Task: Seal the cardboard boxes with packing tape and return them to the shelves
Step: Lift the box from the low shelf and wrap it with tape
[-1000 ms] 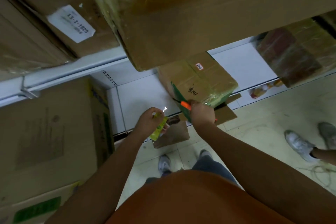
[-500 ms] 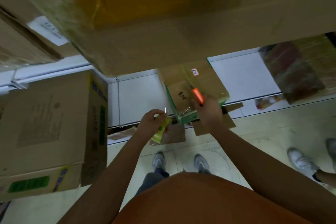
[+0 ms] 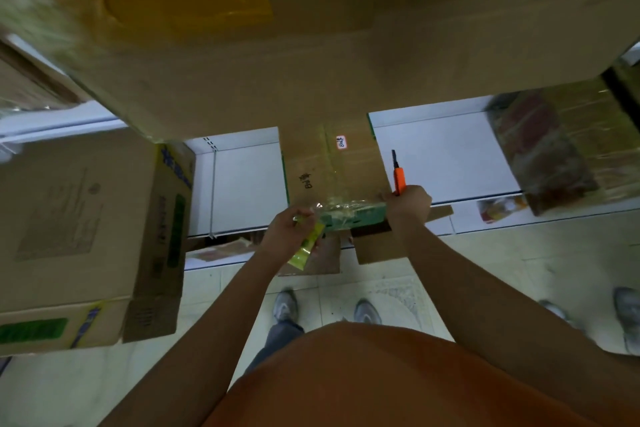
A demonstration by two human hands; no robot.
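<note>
A taped cardboard box [image 3: 332, 170] with a green front edge and a small pink label sits on the white lower shelf [image 3: 446, 163]. My left hand [image 3: 289, 230] grips a yellow-green packet [image 3: 308, 246] and touches the box's front left corner. My right hand [image 3: 408, 203] holds an orange box cutter [image 3: 399, 177], blade pointing away, at the box's front right corner.
A big box [image 3: 311, 38] on the upper shelf overhangs the view. A large box with blue and green print [image 3: 90, 229] stands at the left. Wrapped goods [image 3: 561, 146] lie on the shelf at right. Cardboard flaps [image 3: 381, 250] lie below the box. Another person's shoes [image 3: 623, 319] stand at right.
The box has turned square to the shelf and slid further in. My right hand moved to its right corner, the cutter blade swinging to point away. My left hand came up to the box's front.
</note>
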